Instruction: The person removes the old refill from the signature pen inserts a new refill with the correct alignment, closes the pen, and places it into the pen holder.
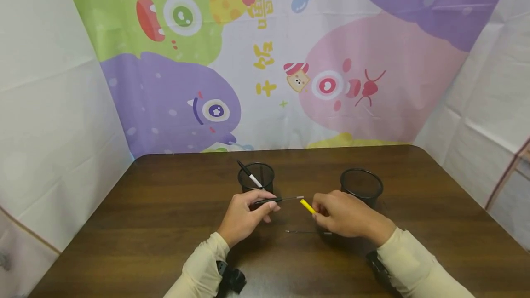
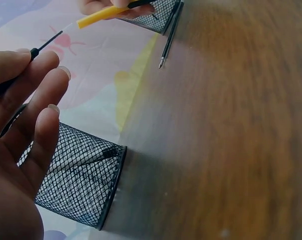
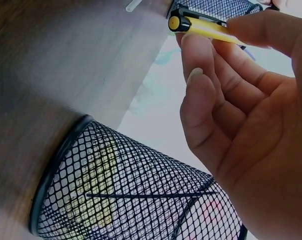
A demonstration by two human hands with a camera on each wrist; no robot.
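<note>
My left hand (image 1: 248, 215) pinches a black pen front section (image 1: 265, 201) between thumb and fingers. A thin dark refill (image 2: 50, 40) with a pale end sticks out of it to the right. My right hand (image 1: 348, 213) pinches a yellow pen barrel (image 1: 308, 206), which has a black end and a black clip in the right wrist view. The barrel's open end faces the refill's pale end, with a small gap in the left wrist view. On the table below the hands lies another refill (image 1: 308, 232), its metal tip pointing left.
Behind my left hand stands a black mesh pen cup (image 1: 265, 171) with a black-and-white pen (image 1: 248, 174) leaning in it. A second mesh cup (image 1: 361, 183) is just behind my right hand. The brown wooden table (image 1: 165, 206) ends at a cartoon-printed cloth (image 1: 273, 118).
</note>
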